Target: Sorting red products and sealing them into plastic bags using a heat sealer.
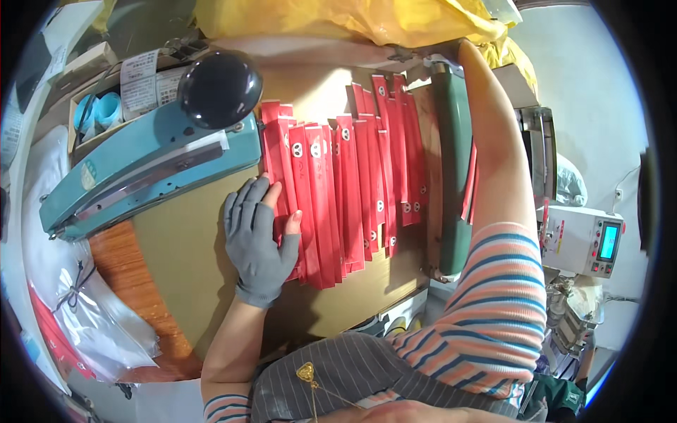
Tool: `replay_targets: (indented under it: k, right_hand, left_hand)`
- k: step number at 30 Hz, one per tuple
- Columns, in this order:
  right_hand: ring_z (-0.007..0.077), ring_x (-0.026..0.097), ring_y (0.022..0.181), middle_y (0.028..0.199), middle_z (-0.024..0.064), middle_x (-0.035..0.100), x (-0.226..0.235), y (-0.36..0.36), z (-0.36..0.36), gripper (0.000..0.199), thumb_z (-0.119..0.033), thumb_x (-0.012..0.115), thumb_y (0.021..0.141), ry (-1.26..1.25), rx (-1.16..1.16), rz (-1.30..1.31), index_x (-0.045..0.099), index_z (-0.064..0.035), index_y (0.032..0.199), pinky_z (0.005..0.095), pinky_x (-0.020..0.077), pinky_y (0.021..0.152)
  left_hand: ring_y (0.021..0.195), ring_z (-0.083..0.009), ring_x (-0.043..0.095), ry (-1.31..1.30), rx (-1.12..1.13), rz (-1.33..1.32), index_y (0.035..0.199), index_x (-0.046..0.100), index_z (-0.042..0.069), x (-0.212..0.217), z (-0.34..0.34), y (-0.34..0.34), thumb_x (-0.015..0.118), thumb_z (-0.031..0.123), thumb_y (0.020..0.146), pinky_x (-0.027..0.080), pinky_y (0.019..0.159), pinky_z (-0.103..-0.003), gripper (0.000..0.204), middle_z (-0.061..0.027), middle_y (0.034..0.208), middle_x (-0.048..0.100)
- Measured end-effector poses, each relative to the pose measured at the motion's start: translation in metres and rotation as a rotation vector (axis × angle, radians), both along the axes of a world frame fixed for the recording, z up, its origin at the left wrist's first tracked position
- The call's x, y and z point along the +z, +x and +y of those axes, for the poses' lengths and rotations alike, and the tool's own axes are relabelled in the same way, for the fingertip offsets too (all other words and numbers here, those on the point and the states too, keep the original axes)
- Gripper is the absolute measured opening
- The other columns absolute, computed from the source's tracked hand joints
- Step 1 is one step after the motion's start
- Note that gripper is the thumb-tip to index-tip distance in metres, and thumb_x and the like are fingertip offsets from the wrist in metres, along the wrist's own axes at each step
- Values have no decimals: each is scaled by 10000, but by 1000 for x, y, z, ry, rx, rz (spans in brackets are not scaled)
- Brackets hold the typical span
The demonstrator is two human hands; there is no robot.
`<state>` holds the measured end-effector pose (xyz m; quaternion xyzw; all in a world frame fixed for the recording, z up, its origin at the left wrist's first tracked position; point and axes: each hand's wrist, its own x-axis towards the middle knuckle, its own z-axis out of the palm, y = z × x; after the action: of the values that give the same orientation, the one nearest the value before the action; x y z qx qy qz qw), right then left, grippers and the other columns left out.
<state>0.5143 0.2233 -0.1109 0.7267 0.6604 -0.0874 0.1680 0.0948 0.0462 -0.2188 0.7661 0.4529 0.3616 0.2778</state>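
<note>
Long, narrow red packets [321, 204] with small black-and-white face prints lie side by side in an uneven row on a brown cardboard sheet [180, 240]. My left hand [259, 240], in a grey glove with bare thumb and forefinger tips, rests against the left end of this row. Its fingers are stretched out, touching the leftmost packets. My right forearm [493, 134] reaches away over a green hand sealer [451, 169] to the yellow plastic [352, 21] at the far side. The right hand is mostly hidden there, so its fingers cannot be read.
A teal hand sealer [151, 173] with a round black knob [220, 88] stands at the left. Behind it, a box holds light-blue rolls [106, 109]. Clear plastic bags [106, 317] lie at the near left. A white machine with a lit display [582, 241] stands at the right.
</note>
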Motion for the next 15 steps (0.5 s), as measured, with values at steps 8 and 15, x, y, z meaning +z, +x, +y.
replay_targets:
  k: [8,15]
  right_hand:
    - [230,532,1115,1185,92,599,3,-11,20,381,-247,569,796,-138,-98,216,596,-129,1157,396,443,895]
    - [233,528,1118,1193,94,593,18,-11,10,412,-240,595,770,-241,-162,405,591,-139,1169,397,442,897]
  left_hand:
    - [1104,-353,501,-7,-8,-2,1128,571,1,-2,0,0,620,149,800,347,983,-441,364,-182,1170,553]
    - [1115,-342,498,2,-23,3,1138,567,8,-6,-2,-2,599,176,804,331,995,-452,375,-170,1176,552]
